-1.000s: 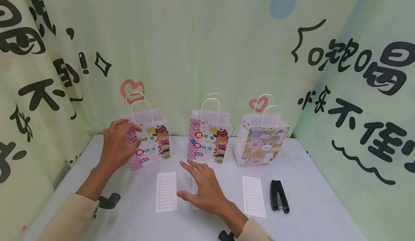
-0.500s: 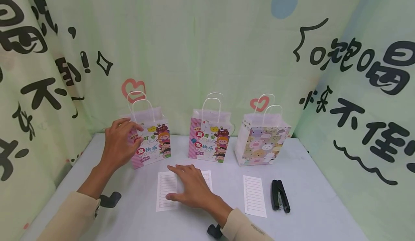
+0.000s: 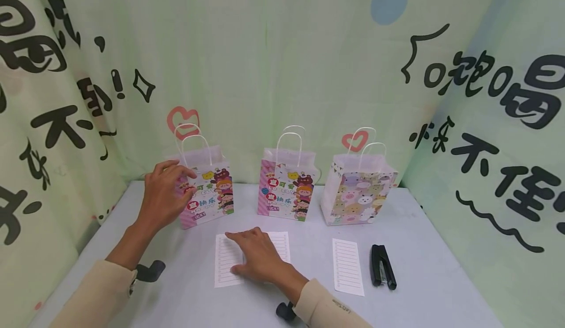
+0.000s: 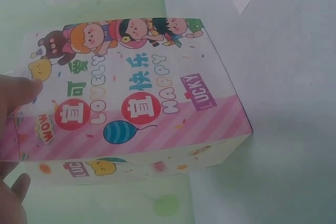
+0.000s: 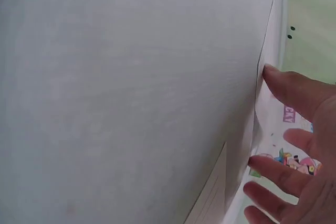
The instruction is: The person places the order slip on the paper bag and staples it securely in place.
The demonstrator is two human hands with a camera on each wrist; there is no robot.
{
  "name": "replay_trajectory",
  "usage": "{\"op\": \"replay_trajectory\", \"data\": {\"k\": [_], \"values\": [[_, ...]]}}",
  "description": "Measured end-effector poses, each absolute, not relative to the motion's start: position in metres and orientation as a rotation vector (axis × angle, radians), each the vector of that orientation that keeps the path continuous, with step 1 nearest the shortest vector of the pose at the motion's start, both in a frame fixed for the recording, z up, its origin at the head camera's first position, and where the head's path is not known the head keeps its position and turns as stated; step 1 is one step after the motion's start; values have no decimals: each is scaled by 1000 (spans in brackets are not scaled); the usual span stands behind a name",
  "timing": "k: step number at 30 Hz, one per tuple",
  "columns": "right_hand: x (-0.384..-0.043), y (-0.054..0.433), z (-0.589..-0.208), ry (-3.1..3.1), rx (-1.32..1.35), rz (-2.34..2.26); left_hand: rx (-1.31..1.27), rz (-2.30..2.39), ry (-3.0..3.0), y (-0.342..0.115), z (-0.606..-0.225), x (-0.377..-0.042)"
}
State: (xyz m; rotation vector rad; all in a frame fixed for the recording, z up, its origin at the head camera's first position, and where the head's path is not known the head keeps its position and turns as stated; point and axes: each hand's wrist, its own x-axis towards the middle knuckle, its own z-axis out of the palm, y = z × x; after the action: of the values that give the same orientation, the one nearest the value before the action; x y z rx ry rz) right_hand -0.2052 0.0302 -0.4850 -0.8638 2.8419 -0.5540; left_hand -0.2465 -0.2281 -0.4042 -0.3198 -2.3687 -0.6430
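Note:
My left hand (image 3: 164,195) grips the upper left edge of a pink and white paper gift bag (image 3: 212,190). In the left wrist view the thumb (image 4: 23,90) lies on its printed front, with other fingers at its side. My right hand (image 3: 262,257) pinches a lined paper slip (image 3: 224,264) lying on the table. Seen from the right wrist, the thumb (image 5: 283,80) and a fingertip meet the slip apart from each other, and its edge bows up between them. Partly behind the right hand lies a second lined slip (image 3: 282,244).
Two more gift bags stand upright at the back, a matching pink bag (image 3: 287,190) and an animal-print bag (image 3: 357,198). To the right, a third lined slip (image 3: 347,267) lies beside a black stapler (image 3: 376,264). Printed curtains (image 3: 229,73) enclose the white table (image 3: 415,279).
My right hand has moved left from over the middle slip onto the left slip, uncovering part of the middle one. The left hand keeps its hold on the bag.

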Motion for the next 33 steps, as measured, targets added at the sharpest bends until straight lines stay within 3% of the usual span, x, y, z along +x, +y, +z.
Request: {"op": "replay_trajectory", "data": {"k": [12,24,33], "values": [[-205,26,-492,2766,-727,-970,-335,-649,-2368,-229,-403,-246],[-204,24,-489,2880,-771,-725,-328,-639,-2378,-230,-403,-247],[-202,19,-490,2763,-607,-1185,-330,-641,-2387,-230,-401,-244]]}}
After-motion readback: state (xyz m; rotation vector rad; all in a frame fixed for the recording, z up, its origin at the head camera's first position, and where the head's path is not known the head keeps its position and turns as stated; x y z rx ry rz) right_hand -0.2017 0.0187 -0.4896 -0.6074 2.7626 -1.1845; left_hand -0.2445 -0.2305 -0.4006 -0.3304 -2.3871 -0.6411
